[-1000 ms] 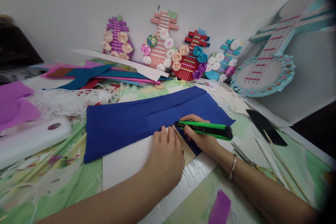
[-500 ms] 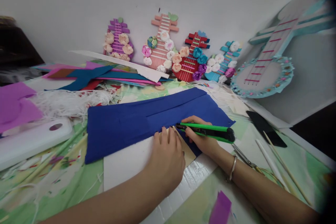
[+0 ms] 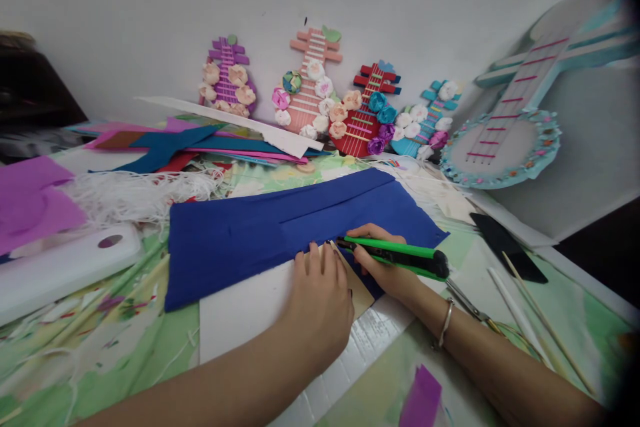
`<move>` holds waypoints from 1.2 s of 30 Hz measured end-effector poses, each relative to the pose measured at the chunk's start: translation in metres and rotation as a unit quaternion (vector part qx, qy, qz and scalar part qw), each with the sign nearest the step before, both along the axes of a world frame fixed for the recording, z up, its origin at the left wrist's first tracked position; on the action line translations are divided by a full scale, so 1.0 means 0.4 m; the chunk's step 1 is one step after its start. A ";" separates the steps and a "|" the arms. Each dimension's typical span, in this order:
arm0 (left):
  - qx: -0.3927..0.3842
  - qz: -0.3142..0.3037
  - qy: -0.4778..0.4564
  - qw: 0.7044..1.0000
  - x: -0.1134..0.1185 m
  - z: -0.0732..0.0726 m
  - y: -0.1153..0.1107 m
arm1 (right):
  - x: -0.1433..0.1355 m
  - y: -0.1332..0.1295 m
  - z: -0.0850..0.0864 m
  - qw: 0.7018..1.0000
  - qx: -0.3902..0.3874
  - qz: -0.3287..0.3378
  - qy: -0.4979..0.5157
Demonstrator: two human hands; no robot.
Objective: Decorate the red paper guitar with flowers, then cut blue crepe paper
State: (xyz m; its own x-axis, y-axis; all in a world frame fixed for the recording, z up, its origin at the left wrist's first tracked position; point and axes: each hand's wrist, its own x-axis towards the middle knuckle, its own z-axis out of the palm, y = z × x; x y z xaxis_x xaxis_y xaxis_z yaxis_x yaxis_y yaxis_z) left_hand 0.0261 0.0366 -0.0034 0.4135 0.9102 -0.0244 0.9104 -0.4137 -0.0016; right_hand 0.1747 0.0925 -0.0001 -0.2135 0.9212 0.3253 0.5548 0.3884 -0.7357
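My left hand (image 3: 323, 303) lies flat with fingers stretched out, pressing on a cream-coloured piece (image 3: 364, 292) and a white board (image 3: 240, 320). Its fingertips reach the lower edge of a wide blue sheet of crepe-like paper (image 3: 225, 240). In my right hand (image 3: 385, 273) is a green and black utility knife (image 3: 413, 259), its front end pointing left at the cream piece's upper corner, close to my left fingertips. The blade tip is too small to make out. Under the board's right side shows a shiny, lined white surface (image 3: 383, 323).
Decorated paper guitars (image 3: 363, 117) lean on the wall behind. White string (image 3: 135, 197), coloured sheets (image 3: 165, 143) and a white device (image 3: 75, 267) lie left. On the right are scissors (image 3: 473, 307), a thin stick (image 3: 545, 320), a black flat object (image 3: 507, 247) and a purple scrap (image 3: 421, 397).
The whole view has shifted very slightly. Both hands and the utility knife stay in nearly the same place on the board and blue paper.
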 end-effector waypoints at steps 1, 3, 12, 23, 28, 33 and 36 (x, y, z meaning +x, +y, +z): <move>0.000 -0.001 0.001 1.000 0.000 0.000 0.000 | 0.000 -0.001 0.000 1.000 -0.002 0.001 0.000; 0.008 -0.004 0.001 1.000 -0.001 -0.003 0.000 | 0.000 -0.002 -0.001 1.000 -0.003 0.005 0.003; 0.038 -0.008 -0.012 0.999 -0.003 -0.013 -0.003 | 0.000 -0.006 0.002 1.000 0.003 -0.003 0.012; 0.046 -0.009 0.003 0.999 -0.002 -0.015 0.000 | 0.008 -0.007 -0.005 1.000 0.013 0.000 -0.007; 0.049 -0.011 0.003 0.999 0.000 -0.015 -0.002 | 0.011 -0.012 -0.001 1.000 0.015 -0.001 -0.018; 0.052 -0.013 -0.008 0.999 0.000 -0.016 -0.005 | 0.007 -0.012 0.000 1.000 0.018 -0.003 -0.012; 0.057 -0.013 -0.014 0.998 -0.001 -0.017 -0.004 | 0.008 -0.011 -0.002 1.000 0.021 -0.005 -0.012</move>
State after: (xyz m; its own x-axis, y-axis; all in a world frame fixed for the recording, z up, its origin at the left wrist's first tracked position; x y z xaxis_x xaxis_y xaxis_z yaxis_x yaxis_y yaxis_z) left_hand 0.0257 0.0350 -0.0103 0.4356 0.8956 0.0901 0.9000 -0.4352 -0.0251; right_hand 0.1778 0.0881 -0.0010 -0.2126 0.9089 0.3587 0.5767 0.4131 -0.7049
